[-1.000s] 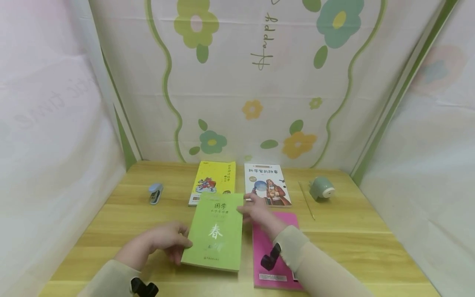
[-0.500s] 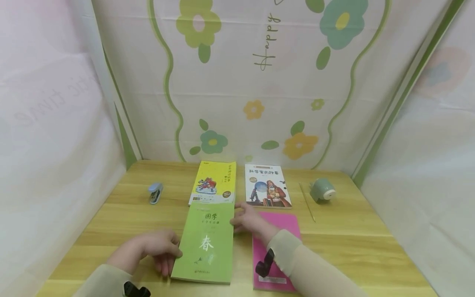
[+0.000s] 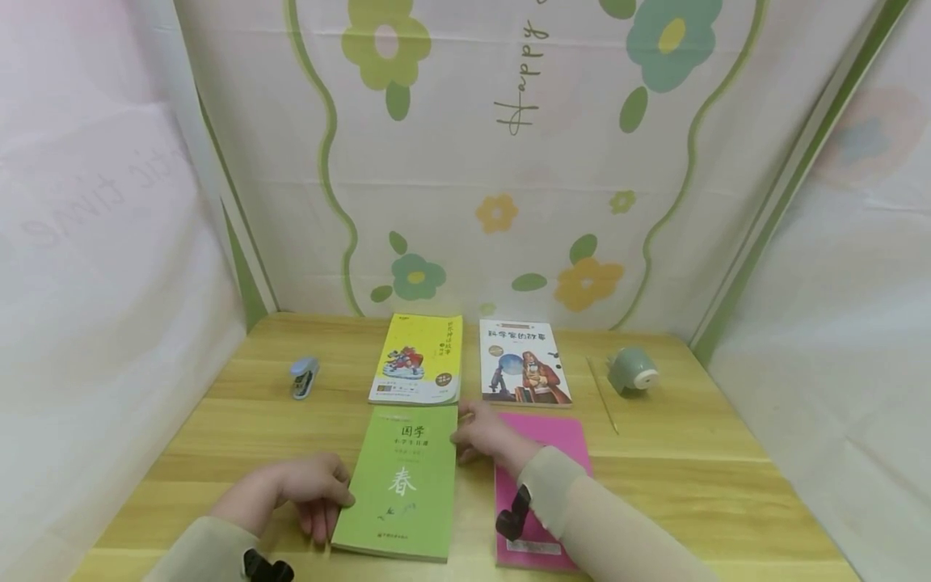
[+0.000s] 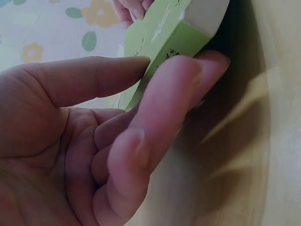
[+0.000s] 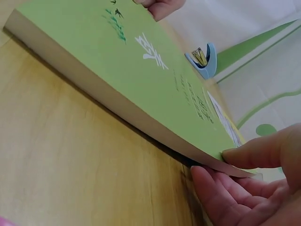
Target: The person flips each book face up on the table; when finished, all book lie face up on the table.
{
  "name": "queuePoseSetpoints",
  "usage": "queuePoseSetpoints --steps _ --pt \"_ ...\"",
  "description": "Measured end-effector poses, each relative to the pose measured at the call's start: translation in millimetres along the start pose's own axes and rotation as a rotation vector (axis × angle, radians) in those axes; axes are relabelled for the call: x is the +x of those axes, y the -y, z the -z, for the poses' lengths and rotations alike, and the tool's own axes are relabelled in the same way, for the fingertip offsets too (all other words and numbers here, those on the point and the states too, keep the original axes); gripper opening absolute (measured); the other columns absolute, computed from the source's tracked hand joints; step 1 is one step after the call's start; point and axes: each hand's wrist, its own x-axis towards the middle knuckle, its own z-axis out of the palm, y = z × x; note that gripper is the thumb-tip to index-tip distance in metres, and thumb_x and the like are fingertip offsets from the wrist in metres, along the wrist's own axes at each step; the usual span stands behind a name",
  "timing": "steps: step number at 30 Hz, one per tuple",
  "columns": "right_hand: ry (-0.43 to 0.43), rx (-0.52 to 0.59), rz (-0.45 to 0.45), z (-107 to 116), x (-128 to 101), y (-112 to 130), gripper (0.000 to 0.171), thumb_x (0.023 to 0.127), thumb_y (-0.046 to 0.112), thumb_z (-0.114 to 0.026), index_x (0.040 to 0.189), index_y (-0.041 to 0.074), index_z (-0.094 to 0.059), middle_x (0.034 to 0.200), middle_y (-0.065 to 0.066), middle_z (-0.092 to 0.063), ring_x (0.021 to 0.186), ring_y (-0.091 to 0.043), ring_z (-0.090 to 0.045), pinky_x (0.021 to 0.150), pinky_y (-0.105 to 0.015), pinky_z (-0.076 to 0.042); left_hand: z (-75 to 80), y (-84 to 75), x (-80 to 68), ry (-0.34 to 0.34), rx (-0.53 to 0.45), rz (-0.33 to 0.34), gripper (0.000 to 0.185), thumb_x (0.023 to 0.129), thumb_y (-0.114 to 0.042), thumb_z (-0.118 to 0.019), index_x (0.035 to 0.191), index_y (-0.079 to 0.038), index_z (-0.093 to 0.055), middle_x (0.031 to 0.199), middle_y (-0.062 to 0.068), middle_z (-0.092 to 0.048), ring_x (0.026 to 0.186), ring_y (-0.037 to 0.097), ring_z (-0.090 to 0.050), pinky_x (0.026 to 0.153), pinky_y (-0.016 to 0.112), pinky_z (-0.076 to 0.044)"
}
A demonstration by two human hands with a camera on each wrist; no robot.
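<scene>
A green book [image 3: 398,485] with a white character on its cover lies low over the wooden table, just in front of the yellow book [image 3: 418,356]. My left hand [image 3: 314,491] holds its spine side, thumb at the cover's edge and fingers along the spine in the left wrist view. At the far right corner my right hand [image 3: 486,440] pinches the book, thumb on the cover and fingertips under the pages in the right wrist view. Beneath the right forearm lies a pink book [image 3: 534,485], partly hidden by the sleeve.
A white book [image 3: 525,364] with a robed figure on its cover lies at the back right, beside a thin stick [image 3: 602,396] and a grey-green pencil sharpener [image 3: 631,372]. On the left is a small blue stapler [image 3: 304,378]. A flowered curtain [image 3: 451,162] rises behind the wooden table [image 3: 691,485].
Both hands have brought the green book down and to the left, toward me. It overlapped the yellow book's lower part earlier; now that whole cover shows. Over the last half second movement is slight.
</scene>
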Motion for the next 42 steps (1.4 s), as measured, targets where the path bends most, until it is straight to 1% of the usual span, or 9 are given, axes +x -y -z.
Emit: queuePoseSetpoints --steps 4,10,20,24,30,32,34,38,42 --pt "-0.009 -0.034 0.007 -1 0 1 0.042 0.08 -0.011 -0.066 0.12 -0.011 -0.053 0.091 -0.018 -0.065 0.074 -0.029 -0.067 0.065 -0.041 -0.06 2.8 0.9 0.2 0.003 -0.001 0.013 0.02 0.092 -0.016 -0.062 0.081 0.0 -0.064 0.064 0.016 -0.068 0.049 0.014 -0.063 0.04 0.018 -0.046" --pt "-0.015 -0.004 -0.01 1 1 -2 0.051 0.078 -0.011 -0.066 0.125 -0.016 -0.046 0.089 -0.021 -0.063 0.073 -0.03 -0.068 0.067 -0.04 -0.061 5.3 2.5 -0.7 -0.003 0.015 0.02 0.02 0.092 -0.016 -0.062 0.08 0.0 -0.063 0.064 0.016 -0.068 0.049 0.015 -0.064 0.04 0.018 -0.046" --pt "0.013 0.034 -0.018 11 -4 0 0.054 0.077 -0.008 -0.067 0.126 -0.015 -0.046 0.093 -0.024 -0.063 0.077 -0.032 -0.068 0.071 -0.041 -0.06 2.9 -0.2 1.1 -0.068 0.079 0.033 0.024 0.093 -0.019 -0.064 0.077 0.0 -0.063 0.06 0.014 -0.066 0.046 0.014 -0.061 0.039 0.019 -0.047" --pt "-0.006 0.01 0.027 33 -11 11 0.047 0.084 -0.003 -0.065 0.127 -0.015 -0.048 0.099 -0.03 -0.065 0.081 -0.04 -0.068 0.072 -0.046 -0.06 0.8 -4.5 3.6 -0.115 0.152 0.058 0.03 0.092 -0.022 -0.067 0.071 0.0 -0.064 0.057 0.012 -0.065 0.043 0.014 -0.06 0.039 0.02 -0.046" --pt "-0.124 -0.029 0.086 90 -23 23 0.04 0.091 0.001 -0.063 0.127 -0.013 -0.052 0.113 -0.031 -0.062 0.096 -0.044 -0.066 0.08 -0.047 -0.058 -3.1 -24.1 9.0 -0.245 0.182 0.13 0.022 0.087 -0.015 -0.069 0.073 0.0 -0.061 0.058 0.012 -0.064 0.044 0.016 -0.059 0.042 0.025 -0.05" --pt "-0.162 -0.04 0.088 107 -27 22 0.04 0.092 0.001 -0.062 0.127 -0.013 -0.051 0.116 -0.031 -0.061 0.101 -0.045 -0.064 0.085 -0.048 -0.057 -3.3 -34.3 15.0 -0.279 0.184 0.104 0.021 0.088 -0.015 -0.069 0.074 -0.001 -0.06 0.059 0.012 -0.064 0.046 0.017 -0.06 0.044 0.026 -0.052" --pt "-0.189 -0.075 0.081 121 -33 18 0.041 0.093 0.001 -0.061 0.129 -0.014 -0.05 0.119 -0.032 -0.059 0.103 -0.045 -0.062 0.088 -0.05 -0.055 -3.6 -46.3 23.8 -0.275 0.183 0.048 0.024 0.089 -0.017 -0.068 0.074 -0.001 -0.061 0.06 0.011 -0.064 0.048 0.018 -0.061 0.045 0.028 -0.053" --pt "-0.23 -0.197 0.046 140 -42 9 0.039 0.09 0.003 -0.064 0.125 -0.012 -0.054 0.112 -0.024 -0.063 0.1 -0.04 -0.063 0.088 -0.051 -0.053 -9.8 -70.6 44.3 -0.186 0.146 -0.058 0.026 0.093 -0.022 -0.066 0.08 0.0 -0.065 0.066 0.011 -0.067 0.055 0.02 -0.065 0.051 0.032 -0.056" --pt "-0.24 -0.335 0.045 149 -46 -2 0.035 0.085 0.003 -0.068 0.118 -0.009 -0.06 0.106 -0.017 -0.066 0.098 -0.034 -0.062 0.086 -0.047 -0.053 -25.2 -89.8 66.1 -0.111 0.097 -0.109 0.024 0.093 -0.024 -0.066 0.088 0.0 -0.066 0.074 0.012 -0.069 0.065 0.024 -0.068 0.06 0.037 -0.059"
